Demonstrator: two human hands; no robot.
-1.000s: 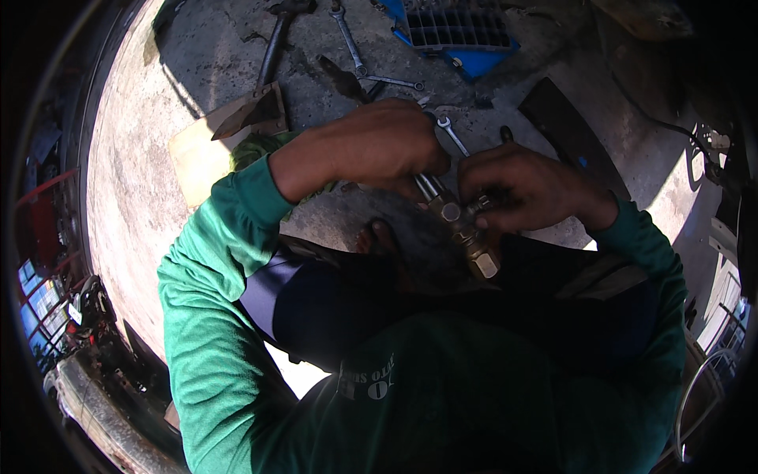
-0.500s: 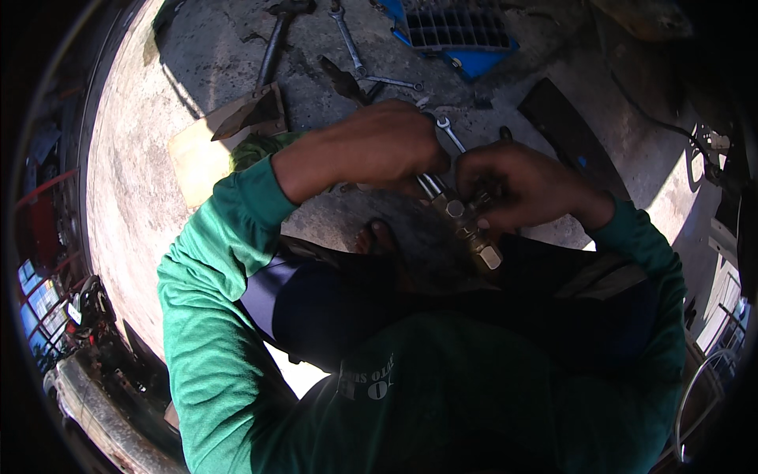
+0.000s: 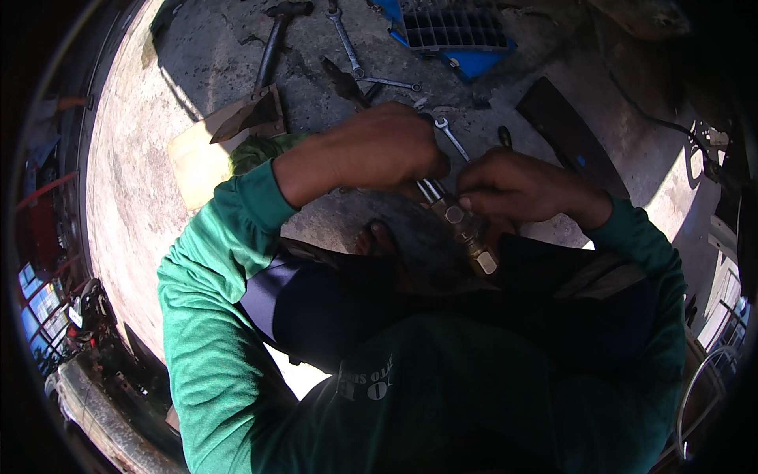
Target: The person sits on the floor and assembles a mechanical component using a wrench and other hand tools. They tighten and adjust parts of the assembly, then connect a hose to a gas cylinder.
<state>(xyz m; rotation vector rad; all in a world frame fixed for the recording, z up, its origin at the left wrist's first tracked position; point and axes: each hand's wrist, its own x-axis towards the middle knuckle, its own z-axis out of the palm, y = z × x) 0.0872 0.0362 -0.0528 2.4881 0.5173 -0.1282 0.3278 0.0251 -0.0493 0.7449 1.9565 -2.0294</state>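
Between my hands is a brass-coloured metal fitting [image 3: 464, 227] with several squared nuts and thin shiny tubes at its upper end. It slants down to the right above my lap. My left hand [image 3: 383, 146] is closed around the tube end, palm down, and hides most of the tubes. From the other side my right hand [image 3: 521, 186] has its fingers curled against the upper part of the fitting. What its fingertips grip there is partly hidden. Just beyond the hands an open-end wrench [image 3: 452, 139] lies on the floor.
On the concrete floor lie a hammer [image 3: 273, 49], a long wrench [image 3: 346, 43], a shorter wrench [image 3: 392, 83] and a blue compartment case [image 3: 483, 59]. A tan board [image 3: 189, 162] and green cloth [image 3: 260, 148] are by my left forearm. A dark curved plate [image 3: 570, 134] lies right.
My right hand has rolled over, its fingers now lying closer on the fitting. The fitting's lower end has shifted slightly down and left. My left hand keeps its grip.
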